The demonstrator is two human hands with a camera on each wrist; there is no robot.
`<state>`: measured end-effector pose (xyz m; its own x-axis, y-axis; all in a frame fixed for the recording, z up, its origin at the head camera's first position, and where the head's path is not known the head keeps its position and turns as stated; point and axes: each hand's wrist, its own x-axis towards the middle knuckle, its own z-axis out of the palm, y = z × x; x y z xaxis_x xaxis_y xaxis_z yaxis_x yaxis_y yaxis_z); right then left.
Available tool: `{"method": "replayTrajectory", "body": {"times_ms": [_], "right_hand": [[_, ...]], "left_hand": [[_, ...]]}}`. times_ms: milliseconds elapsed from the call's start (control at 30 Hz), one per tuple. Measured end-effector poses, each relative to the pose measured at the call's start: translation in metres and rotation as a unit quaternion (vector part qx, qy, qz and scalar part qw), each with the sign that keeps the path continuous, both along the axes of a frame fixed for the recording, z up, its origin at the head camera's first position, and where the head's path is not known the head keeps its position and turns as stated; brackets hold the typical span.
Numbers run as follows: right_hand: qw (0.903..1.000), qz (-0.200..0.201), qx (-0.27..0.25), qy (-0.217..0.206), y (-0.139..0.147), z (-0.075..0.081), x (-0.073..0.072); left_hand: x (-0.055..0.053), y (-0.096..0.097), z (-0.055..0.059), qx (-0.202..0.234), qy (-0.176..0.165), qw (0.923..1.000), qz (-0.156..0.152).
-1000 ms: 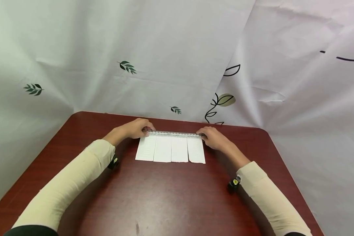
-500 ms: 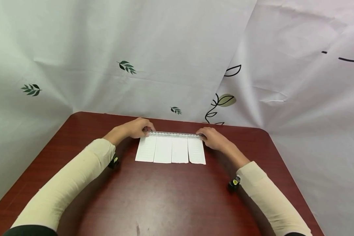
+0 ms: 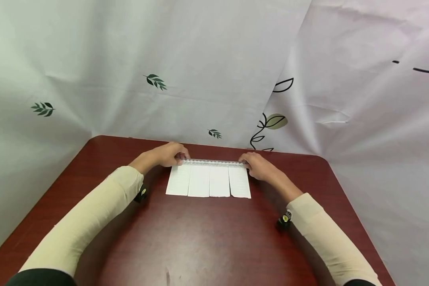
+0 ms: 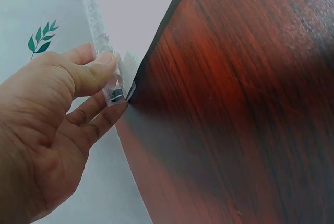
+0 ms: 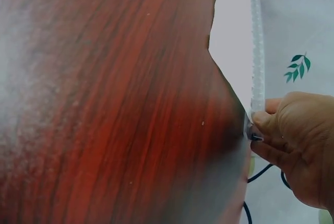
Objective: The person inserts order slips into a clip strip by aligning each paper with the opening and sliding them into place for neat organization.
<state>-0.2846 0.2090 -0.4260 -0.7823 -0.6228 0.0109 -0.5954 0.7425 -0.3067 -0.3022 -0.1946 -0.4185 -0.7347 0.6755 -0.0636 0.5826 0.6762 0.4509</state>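
A long clear plastic strip point(image 3: 214, 163) with a row of small bumps runs along the top of several white paper strips point(image 3: 199, 180) lying side by side near the table's far edge. My left hand point(image 3: 169, 154) pinches the strip's left end; in the left wrist view the thumb presses on top and the fingers point(image 4: 83, 119) lie beneath. At the other end my right hand point(image 3: 257, 165) pinches it between thumb and fingers. In the right wrist view, white paper point(image 5: 232, 31) hangs from the clear strip, past the table's surface, and the left fingers show at its far end.
The reddish-brown wooden table point(image 3: 207, 238) reaches from under both forearms to its rounded far corners. Behind it hangs a pale cloth backdrop point(image 3: 186, 59) printed with leaves. Both wrists wear a small black camera, the right one point(image 3: 283, 221) below the sleeve.
The head view has shifted slightly. Both hands stay at the ends of the clear strip, and the papers lie as before.
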Motion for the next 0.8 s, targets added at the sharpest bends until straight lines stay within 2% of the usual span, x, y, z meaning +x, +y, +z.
{"method": "replayTrajectory", "body": {"times_ms": [300, 533, 667, 800], "right_hand": [[0.9998, 0.005, -0.018, 0.000, 0.004, 0.009, -0.007], [0.9985, -0.009, -0.029, -0.045, 0.010, 0.016, -0.020], [0.9976, -0.002, -0.045, -0.053, 0.017, 0.018, -0.030], [0.9961, -0.007, -0.064, -0.061, 0.022, 0.017, -0.038]], "left_hand": [[-0.007, 0.004, 0.004, -0.010, -0.007, 0.9999, 0.010], [-0.014, 0.005, 0.013, 0.016, -0.016, 0.9993, 0.030], [-0.019, 0.006, 0.018, 0.025, -0.026, 0.9983, 0.045], [-0.024, 0.005, 0.018, 0.041, -0.038, 0.9969, 0.055]]}}
